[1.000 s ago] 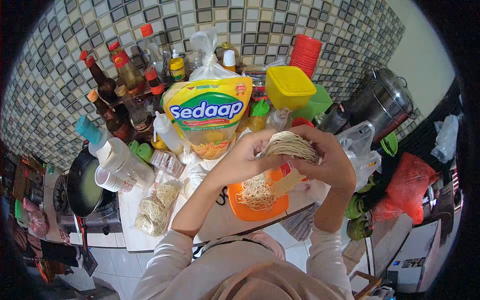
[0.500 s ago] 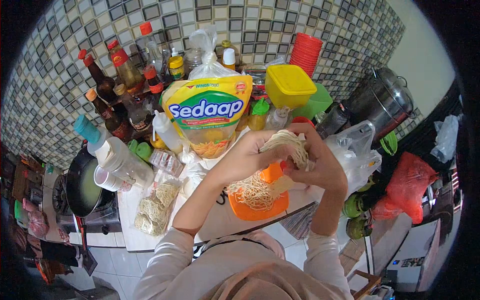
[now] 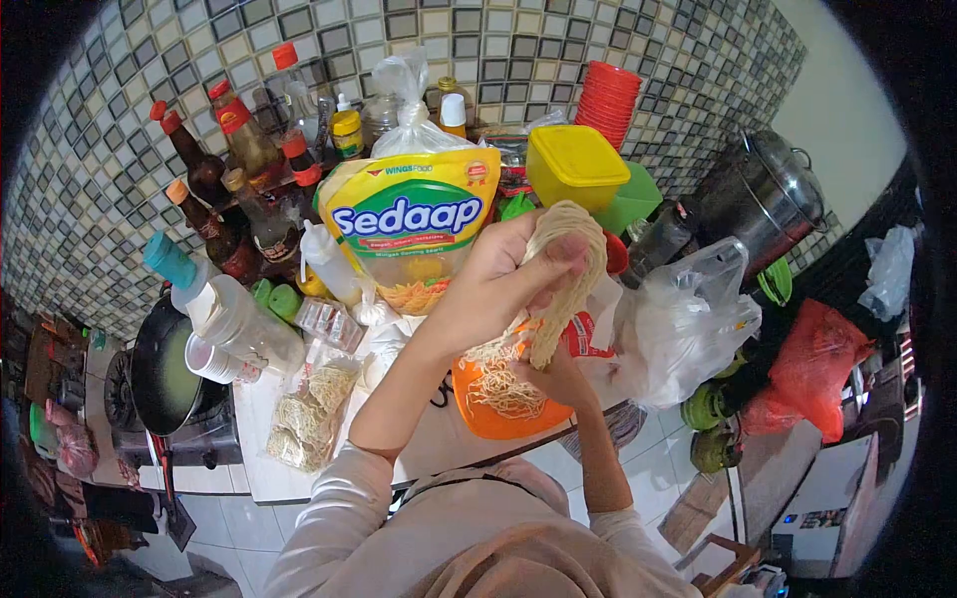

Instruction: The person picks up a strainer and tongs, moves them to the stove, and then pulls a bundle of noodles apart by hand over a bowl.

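My left hand [image 3: 508,274] grips a pale block of dried noodles [image 3: 570,249], holding it upright above the table with the thumb across its face. Below it stands an orange tray [image 3: 488,427] with loose, broken noodles [image 3: 506,387] in it. My right hand [image 3: 554,377] is down at the tray, under the lower end of the block. Its fingers are bent in among the loose noodles and partly hidden, and they seem closed on some strands.
A clear bag of noodle blocks [image 3: 311,417] lies to the left, near a wok [image 3: 171,369] on the stove. Behind stand a yellow Sedaap bag [image 3: 414,209], several sauce bottles [image 3: 239,130] and a yellow container [image 3: 578,164]. A white plastic bag [image 3: 688,329] sits to the right.
Both hands were together around the noodle block. My right hand has let go of it and moved down to the tray; my left hand now holds the block alone, turned upright.
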The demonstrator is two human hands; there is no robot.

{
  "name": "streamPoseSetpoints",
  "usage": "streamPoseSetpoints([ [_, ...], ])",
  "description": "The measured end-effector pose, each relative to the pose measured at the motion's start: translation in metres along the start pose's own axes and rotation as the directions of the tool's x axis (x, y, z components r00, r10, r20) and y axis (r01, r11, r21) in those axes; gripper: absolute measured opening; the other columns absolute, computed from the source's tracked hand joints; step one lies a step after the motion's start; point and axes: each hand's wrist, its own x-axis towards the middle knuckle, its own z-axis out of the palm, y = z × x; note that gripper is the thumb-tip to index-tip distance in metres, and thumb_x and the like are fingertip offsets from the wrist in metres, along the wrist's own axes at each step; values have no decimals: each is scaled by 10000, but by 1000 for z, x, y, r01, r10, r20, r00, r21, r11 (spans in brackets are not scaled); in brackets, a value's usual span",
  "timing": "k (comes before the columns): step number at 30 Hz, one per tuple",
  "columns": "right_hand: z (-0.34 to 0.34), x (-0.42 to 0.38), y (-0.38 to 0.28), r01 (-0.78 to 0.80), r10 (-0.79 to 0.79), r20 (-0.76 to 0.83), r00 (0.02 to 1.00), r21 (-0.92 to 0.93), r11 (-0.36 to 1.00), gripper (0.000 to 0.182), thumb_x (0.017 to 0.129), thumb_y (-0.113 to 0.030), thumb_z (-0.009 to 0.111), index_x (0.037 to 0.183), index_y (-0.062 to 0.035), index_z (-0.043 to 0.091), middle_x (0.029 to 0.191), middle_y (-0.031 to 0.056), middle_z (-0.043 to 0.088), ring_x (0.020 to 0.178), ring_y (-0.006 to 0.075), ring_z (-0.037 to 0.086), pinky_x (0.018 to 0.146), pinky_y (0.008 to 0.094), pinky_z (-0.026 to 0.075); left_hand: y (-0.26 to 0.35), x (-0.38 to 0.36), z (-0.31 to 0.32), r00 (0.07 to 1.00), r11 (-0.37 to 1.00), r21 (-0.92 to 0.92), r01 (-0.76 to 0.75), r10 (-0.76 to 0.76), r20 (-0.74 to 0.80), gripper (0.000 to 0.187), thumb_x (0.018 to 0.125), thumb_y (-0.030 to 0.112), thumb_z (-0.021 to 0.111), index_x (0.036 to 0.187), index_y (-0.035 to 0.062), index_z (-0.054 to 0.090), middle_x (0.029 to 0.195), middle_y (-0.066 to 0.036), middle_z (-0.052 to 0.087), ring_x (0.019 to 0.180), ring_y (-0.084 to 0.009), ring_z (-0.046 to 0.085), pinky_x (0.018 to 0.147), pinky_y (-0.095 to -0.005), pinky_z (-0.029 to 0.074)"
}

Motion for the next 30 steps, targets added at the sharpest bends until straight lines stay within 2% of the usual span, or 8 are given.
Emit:
streamPoseSetpoints([
  [4, 4, -7, 4, -55, 55, 1, 998, -14, 998, 299, 748, -207, 558, 982, -26, 516, 890, 93, 581, 785, 194, 558, 715, 299, 422, 6, 1, 1, 995, 994, -86, -64, 71, 76, 226, 811, 178, 528, 975, 25, 493, 730, 27, 514, 563, -5, 423, 455, -151, 329],
  [7, 5, -10, 13, -24, 24, -7, 1000, 39, 999, 287, 749, -197, 551, 979, -27, 522, 822, 73, 583, 751, 168, 549, 684, 290, 422, 13, 2, 9, 989, 990, -36, -135, 133, -59, 219, 817, 215, 526, 922, 25, 495, 671, 23, 487, 492, -16, 379, 417, -159, 293],
  [9, 4, -12, 20, -155, 137, 83, 987, 292, 944, 234, 757, -197, 539, 909, -19, 535, 740, 34, 565, 687, 128, 525, 625, 268, 413, 14, 5, 4, 981, 945, -272, -183, 192, 7, 252, 822, 271, 518, 831, 23, 480, 564, 29, 417, 422, -28, 303, 381, -172, 234],
  [13, 8, -16, 22, -250, 213, 151, 965, 289, 924, 199, 773, -197, 526, 839, -9, 525, 686, 3, 531, 635, 87, 488, 569, 242, 393, 25, 8, 11, 973, 939, -259, -228, 208, -100, 297, 827, 315, 498, 754, 31, 449, 491, 43, 324, 388, -31, 230, 368, -182, 188],
  [15, 8, -19, 1, -187, 191, -14, 982, 136, 973, 180, 790, -179, 509, 794, 0, 509, 672, 0, 517, 637, 70, 478, 551, 229, 384, 29, 9, 13, 955, 949, -162, -269, 241, -172, 349, 833, 410, 434, 720, 79, 445, 462, 74, 217, 376, -35, 184, 361, -192, 178],
  [25, 10, -21, 35, -105, 114, -57, 992, 133, 986, 141, 800, -127, 475, 821, 11, 494, 656, 52, 498, 615, 101, 448, 566, 265, 383, 26, 15, 10, 960, 960, -140, -242, 216, -181, 342, 848, 404, 404, 726, 87, 444, 476, 70, 221, 381, -35, 180, 360, -192, 164],
  [28, 3, -28, 10, -100, 97, -60, 993, -35, 994, 155, 795, -144, 489, 829, 6, 500, 669, 90, 518, 614, 135, 486, 564, 269, 387, 26, 16, 9, 957, 966, -102, -236, 213, -194, 339, 847, 407, 405, 729, 90, 438, 479, 70, 218, 386, -35, 182, 362, -192, 169],
  [30, 3, -31, -3, -127, 128, -3, 992, -154, 980, 183, 803, -178, 475, 821, 2, 505, 704, 145, 541, 646, 222, 538, 582, 316, 407, 27, 16, 9, 953, 966, -98, -241, 216, -211, 333, 848, 406, 406, 730, 96, 433, 482, 70, 222, 389, -33, 183, 365, -188, 171],
])
